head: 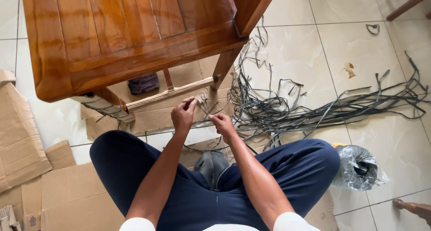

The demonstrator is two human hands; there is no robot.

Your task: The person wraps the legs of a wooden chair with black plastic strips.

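Seated on the floor, legs in dark blue trousers (287, 168) spread, viewed from above. Left hand (183, 115) raised at centre frame, fingers pinched shut on the end of a thin dark strip (204, 109) close to the pale lower rail (168, 93) of a wooden chair (125, 38) that fills the upper left. Right hand (223, 123) just right of and slightly below the left, fingers curled closed on the same strip, a short way along. Between the hands the strip runs roughly left to right, tilting down toward the right; it is hard to follow past the right hand, which lies nearer to the tangle of strips (287, 110). That tangle sprawls from centre to the right edge over the pale floor tiles (314, 56). Left hand is nearer to the rail, nearly touching it. Flattened cardboard (67, 195) at lower left and under the chair. A coil wrapped in clear plastic (359, 167) beside the right knee.
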